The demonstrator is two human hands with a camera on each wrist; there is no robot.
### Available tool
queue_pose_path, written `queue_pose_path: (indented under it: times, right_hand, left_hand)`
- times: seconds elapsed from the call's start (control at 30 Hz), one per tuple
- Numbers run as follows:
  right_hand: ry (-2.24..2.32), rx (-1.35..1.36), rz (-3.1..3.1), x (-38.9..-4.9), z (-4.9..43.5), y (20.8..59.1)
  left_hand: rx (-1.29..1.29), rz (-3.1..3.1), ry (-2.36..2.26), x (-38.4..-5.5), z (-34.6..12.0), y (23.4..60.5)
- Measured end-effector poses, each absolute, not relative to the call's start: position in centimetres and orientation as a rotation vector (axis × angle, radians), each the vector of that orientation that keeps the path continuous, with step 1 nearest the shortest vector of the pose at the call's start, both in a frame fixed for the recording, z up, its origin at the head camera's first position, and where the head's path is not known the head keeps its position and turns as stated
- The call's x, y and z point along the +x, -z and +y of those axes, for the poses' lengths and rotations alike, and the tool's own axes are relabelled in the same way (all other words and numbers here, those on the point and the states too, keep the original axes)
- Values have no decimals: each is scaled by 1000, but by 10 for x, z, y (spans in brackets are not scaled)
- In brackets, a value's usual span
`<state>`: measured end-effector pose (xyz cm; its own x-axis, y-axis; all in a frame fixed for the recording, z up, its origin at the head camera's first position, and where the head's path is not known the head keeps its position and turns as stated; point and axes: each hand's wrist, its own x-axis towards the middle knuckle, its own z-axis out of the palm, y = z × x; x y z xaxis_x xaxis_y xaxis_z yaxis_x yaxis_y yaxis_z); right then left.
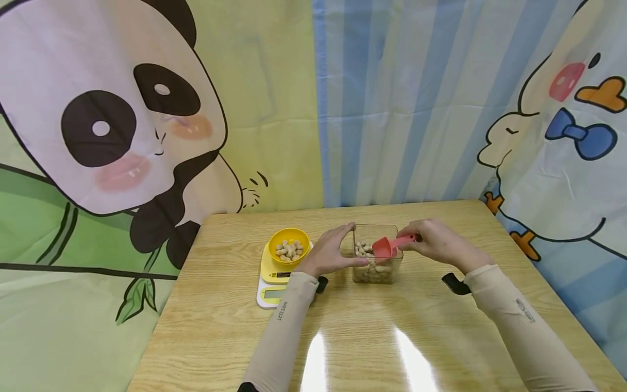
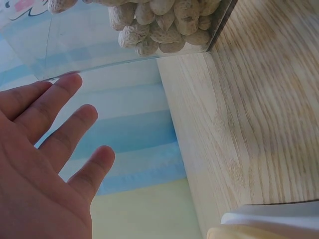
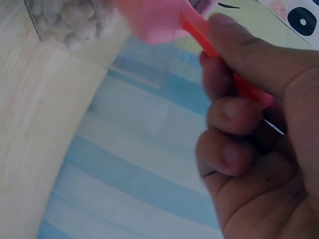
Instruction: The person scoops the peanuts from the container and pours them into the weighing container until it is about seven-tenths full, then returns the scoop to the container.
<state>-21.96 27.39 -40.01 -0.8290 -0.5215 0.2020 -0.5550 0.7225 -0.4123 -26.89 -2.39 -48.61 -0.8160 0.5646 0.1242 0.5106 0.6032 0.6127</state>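
Note:
A clear square container (image 1: 398, 267) of unshelled peanuts (image 1: 373, 272) stands on the table. My left hand (image 1: 329, 254) is at its left side, thumb along the front and fingers toward the back corner. In the left wrist view those fingers (image 2: 65, 134) are nearly straight and spread, some fingertips at the container's edge. A pink scoop (image 1: 383, 248) is tilted down into the container's mouth, its bowl among the peanuts. My right hand (image 1: 438, 243) pinches the scoop's handle between thumb and index finger, the other fingers curled, as the right wrist view shows.
Left of the container, a yellow bowl (image 1: 270, 247) with several peanuts sits on a yellow and white kitchen scale (image 1: 266, 275). All stand on a wood-grain table (image 1: 220, 326). Cartoon-printed curtains (image 1: 392, 109) hang behind and beside it.

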Motion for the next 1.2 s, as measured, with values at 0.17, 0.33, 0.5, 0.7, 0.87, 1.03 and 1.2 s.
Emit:
queue_pose_path:
  times: [0.17,0.33,0.5,0.7,0.87,1.03,1.2]
  right_hand:
    - [-814,926,-2842,-226,281,407]
    - [-932,906,-2879,-228,291,415]
    - [-931,898,-2859,-228,292,418]
    - [-906,956,-2776,-228,289,421]
    - [-980,983,-2780,-228,290,420]
    - [-989,935,-2798,-227,291,423]
    - [-959,922,-2739,-227,283,421]
  left_hand:
    - [920,2738,-1014,-268,-24,486]
    - [922,2745,-1000,-266,-22,488]
    - [936,2744,-998,-265,-21,488]
    - [945,2742,-1009,-265,-20,490]
    - [963,2743,-1015,-266,-20,491]
    - [976,2717,-1025,-266,-19,492]
    - [950,2745,-1061,-270,-19,491]
